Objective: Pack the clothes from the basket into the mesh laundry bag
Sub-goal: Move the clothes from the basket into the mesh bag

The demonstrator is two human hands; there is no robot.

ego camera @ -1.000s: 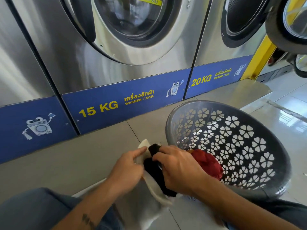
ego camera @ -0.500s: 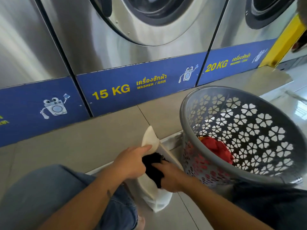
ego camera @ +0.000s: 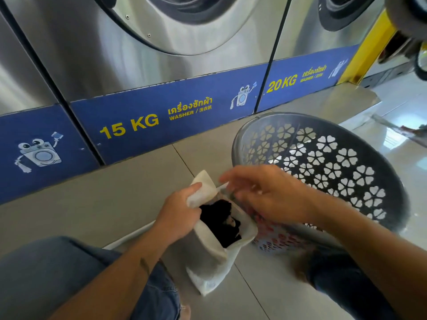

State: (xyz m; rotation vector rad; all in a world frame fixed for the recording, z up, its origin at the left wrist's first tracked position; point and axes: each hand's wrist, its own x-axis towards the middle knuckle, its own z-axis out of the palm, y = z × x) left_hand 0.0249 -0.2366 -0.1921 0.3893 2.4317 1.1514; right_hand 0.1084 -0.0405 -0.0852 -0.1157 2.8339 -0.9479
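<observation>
A white mesh laundry bag (ego camera: 208, 269) stands on the floor between my knees, its mouth held wide. Dark clothing (ego camera: 219, 221) lies inside it. My left hand (ego camera: 179, 214) grips the bag's upper left rim. My right hand (ego camera: 265, 192), blurred, hovers above the bag's mouth with fingers spread and nothing in it, in front of the grey plastic basket (ego camera: 335, 162). Red cloth (ego camera: 272, 229) shows through the basket's flower-shaped holes low on its near wall; the rest of its contents is hidden by my right arm.
Steel washing machines with blue labelled panels (ego camera: 161, 116) stand just behind on a raised tiled step (ego camera: 92, 204). My jeans-clad knees (ego camera: 57, 273) flank the bag. A yellow post (ego camera: 369, 49) stands at the far right, with glossy floor tiles beyond the basket.
My right hand has come up out of the bag, leaving the dark clothing inside, and has risen toward the basket. My left hand still holds the bag's rim.
</observation>
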